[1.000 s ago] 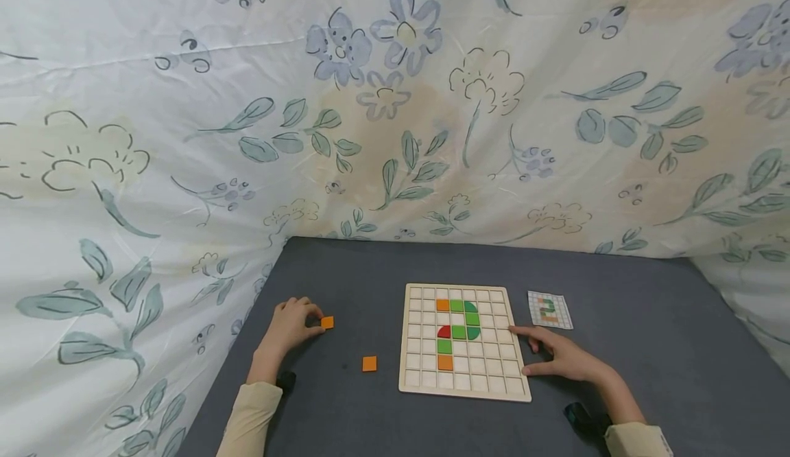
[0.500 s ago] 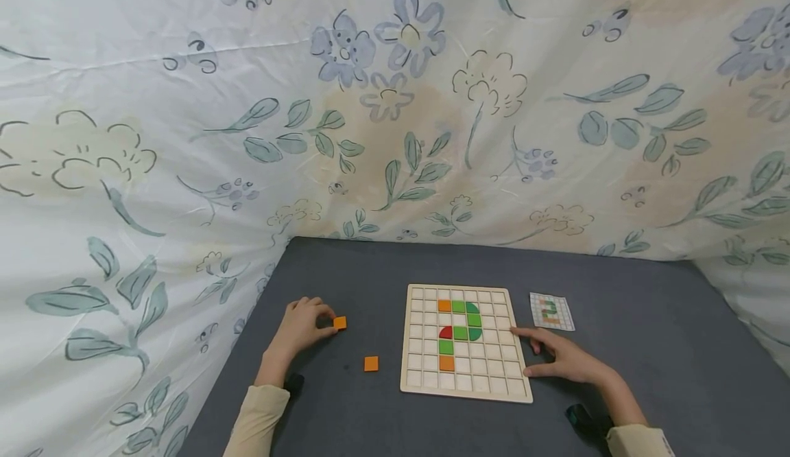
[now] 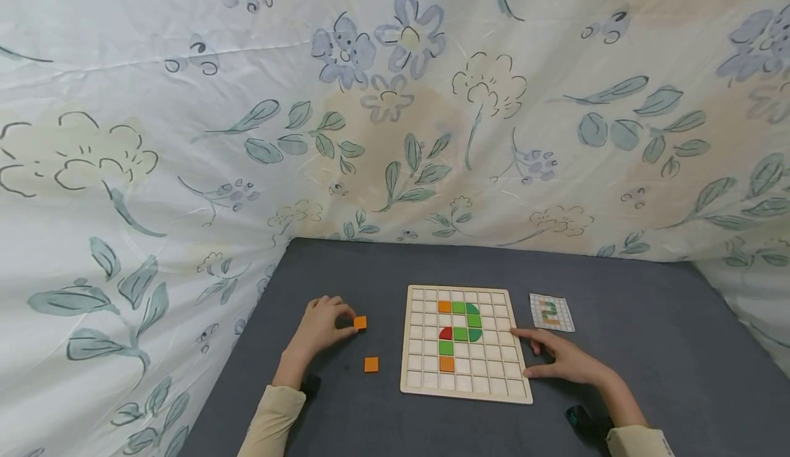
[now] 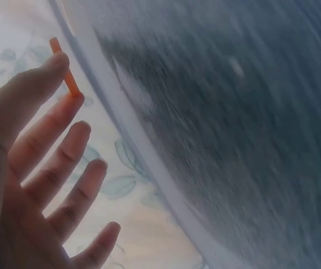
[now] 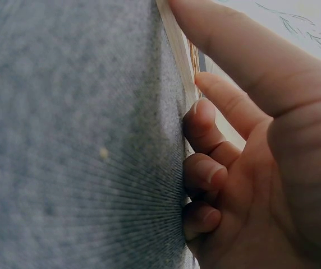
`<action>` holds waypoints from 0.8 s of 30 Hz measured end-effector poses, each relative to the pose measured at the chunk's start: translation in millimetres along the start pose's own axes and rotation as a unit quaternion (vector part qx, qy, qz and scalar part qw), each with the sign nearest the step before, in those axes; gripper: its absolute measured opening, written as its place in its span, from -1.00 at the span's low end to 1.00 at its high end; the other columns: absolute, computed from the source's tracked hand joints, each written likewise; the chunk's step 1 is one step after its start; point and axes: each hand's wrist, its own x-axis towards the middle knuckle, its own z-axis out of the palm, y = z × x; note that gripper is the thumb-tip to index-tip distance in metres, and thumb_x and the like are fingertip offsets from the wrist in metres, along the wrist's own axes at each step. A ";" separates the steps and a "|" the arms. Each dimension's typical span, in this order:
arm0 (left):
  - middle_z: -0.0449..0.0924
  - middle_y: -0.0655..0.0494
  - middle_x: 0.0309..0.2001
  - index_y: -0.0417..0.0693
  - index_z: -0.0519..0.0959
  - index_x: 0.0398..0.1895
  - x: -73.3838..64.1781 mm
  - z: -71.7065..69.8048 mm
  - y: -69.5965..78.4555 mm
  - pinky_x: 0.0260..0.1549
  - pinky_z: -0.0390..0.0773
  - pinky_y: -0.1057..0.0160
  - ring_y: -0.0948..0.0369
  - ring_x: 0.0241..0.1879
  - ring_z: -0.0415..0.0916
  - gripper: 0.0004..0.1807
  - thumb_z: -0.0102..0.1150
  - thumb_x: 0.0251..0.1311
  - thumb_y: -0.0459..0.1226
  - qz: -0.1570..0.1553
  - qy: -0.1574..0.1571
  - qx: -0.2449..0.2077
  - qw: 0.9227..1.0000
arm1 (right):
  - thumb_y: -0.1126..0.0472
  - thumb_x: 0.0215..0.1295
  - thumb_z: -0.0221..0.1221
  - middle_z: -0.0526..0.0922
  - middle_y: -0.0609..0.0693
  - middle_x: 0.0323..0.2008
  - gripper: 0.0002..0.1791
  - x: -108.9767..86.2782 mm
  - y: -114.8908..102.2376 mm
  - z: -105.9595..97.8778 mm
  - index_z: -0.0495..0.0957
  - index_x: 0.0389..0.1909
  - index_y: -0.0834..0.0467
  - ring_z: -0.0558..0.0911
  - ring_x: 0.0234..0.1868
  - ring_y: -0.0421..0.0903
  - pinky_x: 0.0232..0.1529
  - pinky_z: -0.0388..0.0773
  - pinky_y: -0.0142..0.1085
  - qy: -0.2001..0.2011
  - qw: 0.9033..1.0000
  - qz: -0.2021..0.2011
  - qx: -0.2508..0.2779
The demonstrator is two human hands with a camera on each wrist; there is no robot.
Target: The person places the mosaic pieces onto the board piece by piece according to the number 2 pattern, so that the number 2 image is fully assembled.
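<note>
Between thumb and index finger, my left hand (image 3: 319,326) pinches an orange square tile (image 3: 361,322), left of the wooden grid board (image 3: 465,397). The left wrist view shows this tile (image 4: 70,83) edge-on, with the other fingers spread. A second orange square tile (image 3: 371,364) lies on the table near the board. My right hand (image 3: 564,359) rests at the board's right edge, index finger and thumb touching it and the remaining fingers bent. On the board, orange, green and red pieces sit in the cells, among them quarter-round green ones (image 3: 474,334) and a red one (image 3: 446,333).
A small pattern card (image 3: 552,312) with a printed grid lies right of the board, beyond the right hand. The dark grey table (image 3: 345,272) ends at a floral cloth (image 3: 395,134) behind and to the left.
My left hand has moved right toward the board, carrying the orange square tile. The right hand stays at the board's edge, and the pieces on the board look the same.
</note>
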 end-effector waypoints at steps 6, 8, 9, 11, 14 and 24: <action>0.48 0.25 -0.34 0.17 0.65 -0.35 4.4 8.1 12.4 0.07 0.29 -0.13 0.21 -0.29 0.35 -0.75 0.40 -0.11 -0.01 0.005 -0.009 -0.001 1.000 | 0.07 0.07 0.32 0.31 0.05 -0.40 -0.23 -0.1 0.3 0.3 0.27 0.30 0.22 0.27 -0.44 -0.15 -0.56 0.16 -0.37 0.001 1.000 -0.004 -0.003; 0.47 0.27 -0.36 0.19 0.65 -0.35 5.9 10.1 17.1 0.08 0.29 -0.12 0.23 -0.31 0.34 -0.75 0.40 -0.11 0.00 0.009 -0.008 0.000 1.000 | 0.06 0.07 0.32 0.31 0.05 -0.40 -0.23 -0.3 0.4 0.5 0.27 0.30 0.22 0.27 -0.44 -0.16 -0.57 0.16 -0.37 0.001 1.000 -0.004 -0.004; 0.46 0.28 -0.36 0.19 0.65 -0.35 6.7 11.0 19.4 0.08 0.29 -0.12 0.24 -0.31 0.33 -0.75 0.40 -0.11 0.00 0.012 -0.008 0.001 1.000 | 0.06 0.07 0.32 0.31 0.05 -0.40 -0.23 -0.4 0.5 0.5 0.27 0.30 0.22 0.27 -0.44 -0.17 -0.56 0.16 -0.37 0.001 1.000 -0.004 -0.004; 0.46 0.29 -0.36 0.20 0.66 -0.35 8.0 12.0 24.2 0.09 0.29 -0.11 0.25 -0.32 0.33 -0.75 0.40 -0.11 0.01 0.019 -0.007 0.002 1.000 | 0.06 0.07 0.32 0.31 0.04 -0.40 -0.23 -0.6 0.7 0.7 0.27 0.30 0.21 0.27 -0.44 -0.17 -0.56 0.16 -0.37 0.002 1.000 -0.003 -0.005; 0.46 0.29 -0.36 0.21 0.65 -0.34 9.9 13.1 30.5 0.08 0.30 -0.11 0.24 -0.31 0.33 -0.76 0.39 -0.10 0.01 0.031 -0.005 0.002 1.000 | 0.06 0.07 0.32 0.31 0.04 -0.40 -0.23 -0.8 1.2 0.8 0.27 0.30 0.21 0.27 -0.44 -0.17 -0.56 0.16 -0.36 0.003 1.000 -0.005 -0.006; 0.46 0.28 -0.34 0.22 0.66 -0.31 18.1 16.8 49.0 0.11 0.29 -0.10 0.23 -0.28 0.36 -0.74 0.36 -0.08 0.04 0.053 0.000 -0.004 0.999 | 0.04 0.07 0.31 0.31 0.03 -0.39 -0.23 0.2 2.5 0.1 0.27 0.30 0.18 0.27 -0.44 -0.18 -0.56 0.16 -0.36 0.000 1.000 0.003 -0.006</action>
